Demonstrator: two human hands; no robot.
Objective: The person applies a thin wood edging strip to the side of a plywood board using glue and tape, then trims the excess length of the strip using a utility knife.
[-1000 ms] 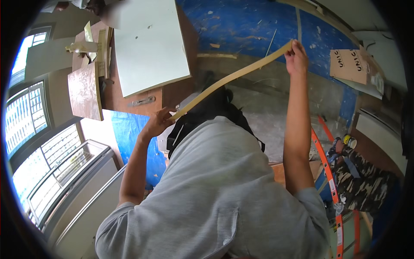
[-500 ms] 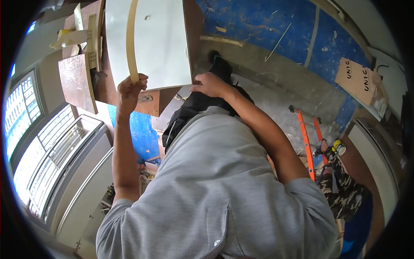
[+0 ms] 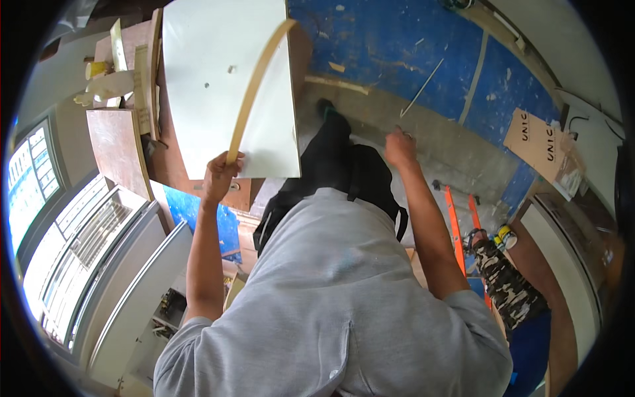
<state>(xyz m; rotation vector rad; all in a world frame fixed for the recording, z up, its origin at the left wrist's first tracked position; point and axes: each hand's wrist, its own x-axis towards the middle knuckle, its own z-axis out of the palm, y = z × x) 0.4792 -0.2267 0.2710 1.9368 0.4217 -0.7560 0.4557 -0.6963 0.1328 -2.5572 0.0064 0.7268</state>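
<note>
My left hand [image 3: 221, 177] is closed round the near end of a long, thin tan strip [image 3: 254, 83], which looks like edge banding. From there the strip arches up over a white board [image 3: 198, 122] and bends toward its right edge. This hand is at the board's near edge. My right hand [image 3: 401, 147] hangs in the air to the right, apart from the board. Its fingers are curled in, and whatever may be in them is hidden.
Brown wooden boards [image 3: 118, 142] and offcuts stand left of the white board. Blue sheeting [image 3: 377, 33] covers part of the floor, with a thin white rod [image 3: 422, 87] on it. At right are flattened cardboard [image 3: 537, 142], an orange ladder [image 3: 455, 225] and another person in camouflage trousers [image 3: 506, 281].
My right hand has left the board's near right corner and swung out to the right. My left hand moved slightly right and nearer me, and the strip now bends rightward.
</note>
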